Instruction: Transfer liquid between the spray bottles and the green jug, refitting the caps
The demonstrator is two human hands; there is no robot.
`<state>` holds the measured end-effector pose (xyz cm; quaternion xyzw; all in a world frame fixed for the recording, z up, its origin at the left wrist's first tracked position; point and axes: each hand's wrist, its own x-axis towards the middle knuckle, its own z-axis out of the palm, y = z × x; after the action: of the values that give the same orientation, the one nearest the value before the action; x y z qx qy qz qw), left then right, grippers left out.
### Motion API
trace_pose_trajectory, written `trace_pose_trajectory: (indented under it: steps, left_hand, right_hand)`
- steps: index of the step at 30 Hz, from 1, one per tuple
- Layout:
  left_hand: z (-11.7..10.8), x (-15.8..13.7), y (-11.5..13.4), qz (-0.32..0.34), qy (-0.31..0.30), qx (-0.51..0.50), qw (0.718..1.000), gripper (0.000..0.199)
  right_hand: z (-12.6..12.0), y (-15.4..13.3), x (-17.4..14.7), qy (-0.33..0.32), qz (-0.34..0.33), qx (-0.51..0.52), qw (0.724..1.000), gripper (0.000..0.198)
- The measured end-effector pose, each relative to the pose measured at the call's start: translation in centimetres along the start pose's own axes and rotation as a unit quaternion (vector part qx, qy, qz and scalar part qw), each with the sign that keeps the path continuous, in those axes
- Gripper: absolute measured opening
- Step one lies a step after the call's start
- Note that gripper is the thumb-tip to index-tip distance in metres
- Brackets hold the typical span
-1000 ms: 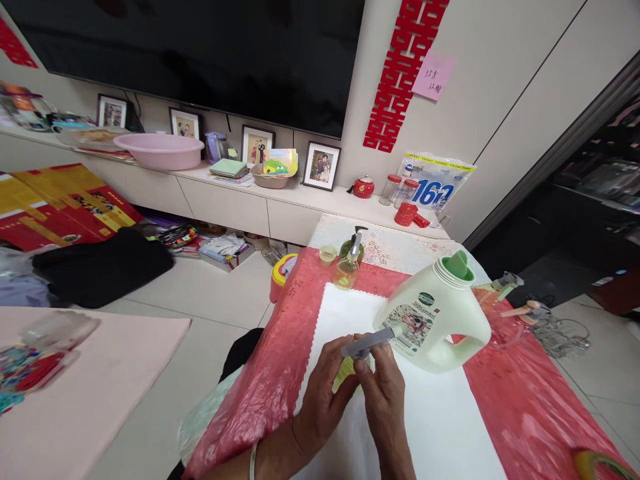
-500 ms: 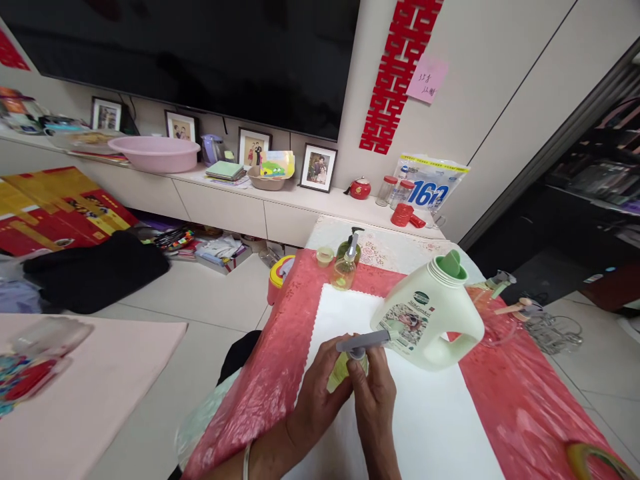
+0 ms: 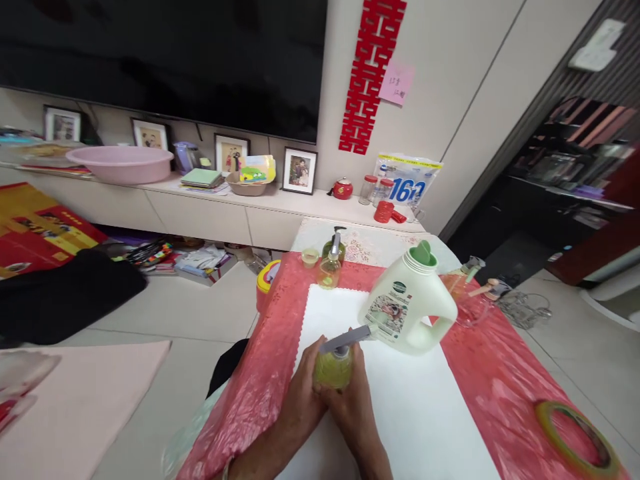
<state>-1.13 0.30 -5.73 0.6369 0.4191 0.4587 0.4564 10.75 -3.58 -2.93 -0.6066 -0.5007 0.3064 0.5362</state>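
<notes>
Both my hands are wrapped round a pump bottle [image 3: 333,371] of yellow-green liquid with a grey pump head, held over a white scallop-edged mat [image 3: 420,400]. My left hand [image 3: 303,390] grips its left side and my right hand [image 3: 353,393] its right; the fingertips are partly hidden behind it. Just beyond, to the right, stands a large pale green jug [image 3: 413,300] with a green spout in its open mouth. At the mat's far edge is another pump bottle [image 3: 329,272], with a darker green pump bottle [image 3: 342,251] behind it and a small cup [image 3: 310,257] beside them.
Red plastic film [image 3: 505,380] covers the table around the mat. A roll of tape [image 3: 576,437] lies at the near right. More bottles [image 3: 457,280] stand at the right edge. A long cabinet [image 3: 200,215] with a pink basin [image 3: 120,165] runs along the wall.
My right thumb has left the top of the pump, and my hands now clasp the bottle's sides, showing more of its body. The camera view has swung to the right.
</notes>
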Motion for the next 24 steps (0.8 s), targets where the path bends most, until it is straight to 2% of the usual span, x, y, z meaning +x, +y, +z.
trace_pose_trajectory:
  steps: [2, 5, 9, 13, 18, 24]
  left_hand:
    - [-0.2, -0.3, -0.3, 0.007, -0.012, 0.026, 1.0, 0.062]
    - [-0.3, -0.6, -0.9, 0.055, -0.06, 0.062, 0.995, 0.065]
    - [-0.3, -0.7, -1.4, 0.127, -0.096, 0.13, 0.979, 0.066]
    - [-0.5, -0.5, -1.3, 0.133, -0.121, 0.173, 0.968, 0.057]
    - [-0.7, -0.4, -0.5, 0.137, -0.135, 0.159, 0.968, 0.051]
    - [-0.7, -0.3, 0.9, 0.127, -0.173, 0.089, 0.973, 0.069]
  right_hand:
    - [0.1, -0.3, -0.4, 0.017, 0.006, -0.004, 1.0, 0.076]
    - [-0.7, -1.0, -0.9, 0.047, -0.013, -0.016, 0.999, 0.072]
    - [-3.4, -2.2, -1.6, 0.091, -0.03, -0.021, 0.995, 0.076]
    - [-6.1, -3.5, -2.0, 0.123, 0.0, -0.041, 0.992, 0.076]
    - [-6.6, -3.5, -2.4, 0.098, 0.005, 0.002, 0.995, 0.071]
    - [-4.8, -2.7, -3.0, 0.029, 0.004, 0.069, 0.997, 0.075]
